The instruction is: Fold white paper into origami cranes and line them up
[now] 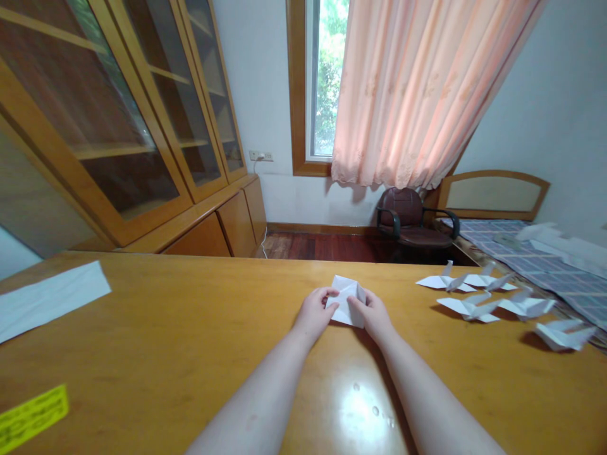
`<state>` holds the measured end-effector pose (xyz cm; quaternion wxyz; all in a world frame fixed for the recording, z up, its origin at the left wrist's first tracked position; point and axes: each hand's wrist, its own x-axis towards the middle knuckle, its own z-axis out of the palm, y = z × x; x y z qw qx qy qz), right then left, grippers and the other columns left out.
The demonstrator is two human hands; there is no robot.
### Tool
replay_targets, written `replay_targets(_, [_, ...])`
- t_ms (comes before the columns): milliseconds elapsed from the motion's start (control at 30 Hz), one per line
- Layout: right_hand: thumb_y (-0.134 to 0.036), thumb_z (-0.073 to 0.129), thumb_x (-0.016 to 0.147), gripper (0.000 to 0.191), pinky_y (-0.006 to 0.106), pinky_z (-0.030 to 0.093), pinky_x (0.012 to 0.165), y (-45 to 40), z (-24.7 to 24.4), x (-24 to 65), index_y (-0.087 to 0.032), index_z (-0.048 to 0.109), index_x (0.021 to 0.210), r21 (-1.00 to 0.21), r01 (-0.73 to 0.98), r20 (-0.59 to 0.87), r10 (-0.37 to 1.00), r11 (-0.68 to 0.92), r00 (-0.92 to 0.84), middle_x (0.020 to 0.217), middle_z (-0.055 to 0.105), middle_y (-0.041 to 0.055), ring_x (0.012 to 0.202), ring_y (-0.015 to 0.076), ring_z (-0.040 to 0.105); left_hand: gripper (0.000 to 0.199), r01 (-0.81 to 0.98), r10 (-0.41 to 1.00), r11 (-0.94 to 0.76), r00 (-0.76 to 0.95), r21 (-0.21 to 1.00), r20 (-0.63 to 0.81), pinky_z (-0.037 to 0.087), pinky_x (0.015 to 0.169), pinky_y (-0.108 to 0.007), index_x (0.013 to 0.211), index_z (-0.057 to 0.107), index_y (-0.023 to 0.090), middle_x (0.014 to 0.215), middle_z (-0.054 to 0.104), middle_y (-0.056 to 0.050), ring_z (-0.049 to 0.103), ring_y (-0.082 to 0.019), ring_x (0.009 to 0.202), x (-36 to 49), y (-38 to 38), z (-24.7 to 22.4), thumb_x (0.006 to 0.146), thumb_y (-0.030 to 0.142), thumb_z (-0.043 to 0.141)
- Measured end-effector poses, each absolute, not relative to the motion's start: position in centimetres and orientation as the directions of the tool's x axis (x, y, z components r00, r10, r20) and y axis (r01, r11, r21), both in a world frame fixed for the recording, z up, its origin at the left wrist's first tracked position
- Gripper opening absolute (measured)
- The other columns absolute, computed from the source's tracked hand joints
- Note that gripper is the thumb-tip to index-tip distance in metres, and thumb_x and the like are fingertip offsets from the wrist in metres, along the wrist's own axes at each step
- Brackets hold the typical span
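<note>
One folded paper [344, 313], near the tabletop's [165, 347] far edge, is pinched between the left hand [313, 311] and right hand [377, 316], seemingly so its layers lie closed. Five paper birds [467, 308] stand over toward the tabletop's right end, likely to spare their wings.

A yellow label [35, 417] marked with dark writing is seen toward the left edge of the tabletop [190, 354]. Beyond the far left corner, a glass-doored cabinet [150, 126] is placed. Beyond the far edge, a window [328, 82] is partly covered by a pink curtain [408, 95], with a brown armchair [412, 218] set below. Past the far right corner, a bed [481, 232] is seen.
</note>
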<state>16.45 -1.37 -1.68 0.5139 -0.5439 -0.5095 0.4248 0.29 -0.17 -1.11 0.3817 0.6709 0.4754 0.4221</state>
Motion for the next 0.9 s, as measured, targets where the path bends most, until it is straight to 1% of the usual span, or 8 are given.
replay_targets(100, [-0.049,0.062,0.066,0.042,0.032,0.046,0.066,-1.6,-1.2,16.6,-0.012,0.066,0.084,-0.996,0.090,0.027,0.981,0.010,0.193,0.083,0.069,0.0093,0.075,0.0243,0.061,0.024,0.323,0.960,-0.260,0.185,0.910,0.208,0.047,0.075,-0.029,0.093,0.063,0.020,0.096,0.064,-0.004,0.058,-0.016,0.081,0.2,-0.1,-1.1,0.070,0.018,0.060])
replay_targets(200, [-0.049,0.064,0.064,0.041,0.032,0.046,0.064,-1.7,-0.9,16.6,-0.012,0.067,0.082,-0.996,0.083,0.031,0.970,0.011,0.240,0.080,0.070,0.0092,0.073,0.0244,0.061,0.023,0.331,0.959,-0.267,0.186,0.905,0.215,0.046,0.074,-0.028,0.093,0.063,0.020,0.096,0.064,-0.004,0.057,-0.015,0.080,0.2,-0.1,-1.3,0.070,0.019,0.060])
replay_targets(300, [-0.048,0.066,0.063,0.041,0.033,0.047,0.064,-1.7,-0.9,16.6,-0.013,0.066,0.083,-0.997,0.071,0.037,0.962,0.019,0.271,0.081,0.070,0.0099,0.074,0.0249,0.062,0.020,0.347,0.959,-0.268,0.183,0.899,0.215,0.045,0.070,-0.027,0.090,0.062,0.020,0.091,0.064,-0.003,0.056,-0.014,0.075,0.2,-0.1,-1.2,0.070,0.019,0.060])
replay_targets(400, [-0.048,0.066,0.063,0.040,0.034,0.048,0.067,-1.6,-1.1,16.7,-0.013,0.065,0.085,-0.999,0.049,0.033,0.957,0.020,0.289,0.085,0.070,0.0109,0.079,0.0262,0.063,0.010,0.366,0.957,-0.280,0.180,0.888,0.228,0.042,0.065,-0.025,0.080,0.059,0.019,0.081,0.062,0.000,0.054,-0.013,0.071,0.2,-0.2,-1.0,0.070,0.021,0.059])
replay_targets(467, [-0.047,0.065,0.065,0.040,0.035,0.048,0.070,-1.5,-1.3,16.7,-0.013,0.065,0.086,-0.999,0.032,0.031,0.958,0.023,0.286,0.089,0.070,0.0115,0.083,0.0267,0.063,0.005,0.372,0.953,-0.295,0.186,0.880,0.241,0.041,0.063,-0.024,0.074,0.056,0.018,0.075,0.059,0.001,0.052,-0.012,0.068,0.2,-0.2,-0.9,0.070,0.021,0.058])
replay_targets(567, [-0.047,0.063,0.067,0.040,0.035,0.049,0.073,-1.3,-1.6,16.8,-0.013,0.065,0.088,-0.999,0.013,0.042,0.961,0.040,0.273,0.092,0.069,0.0120,0.085,0.0271,0.063,0.006,0.371,0.950,-0.300,0.195,0.879,0.242,0.039,0.061,-0.023,0.071,0.053,0.018,0.069,0.056,0.003,0.050,-0.011,0.064,0.2,-0.3,-0.8,0.071,0.023,0.058])
replay_targets(767, [-0.047,0.063,0.068,0.041,0.038,0.049,0.075,-1.3,-1.9,16.6,-0.013,0.063,0.091,-0.999,-0.037,0.027,0.967,0.038,0.254,0.093,0.069,0.0123,0.086,0.0280,0.063,0.007,0.357,0.955,-0.286,0.188,0.889,0.231,0.037,0.058,-0.022,0.069,0.052,0.018,0.066,0.054,0.004,0.048,-0.010,0.061,0.2,-0.3,-0.7,0.070,0.022,0.057])
replay_targets(900, [-0.048,0.064,0.067,0.040,0.036,0.050,0.074,-1.4,-1.6,16.4,-0.014,0.063,0.090,-0.993,-0.110,0.005,0.974,0.031,0.229,0.092,0.070,0.0104,0.085,0.0270,0.064,0.006,0.376,0.956,-0.284,0.178,0.882,0.232,0.036,0.058,-0.021,0.068,0.051,0.018,0.065,0.053,0.004,0.047,-0.010,0.061,0.3,-0.3,-0.5,0.069,0.019,0.057])
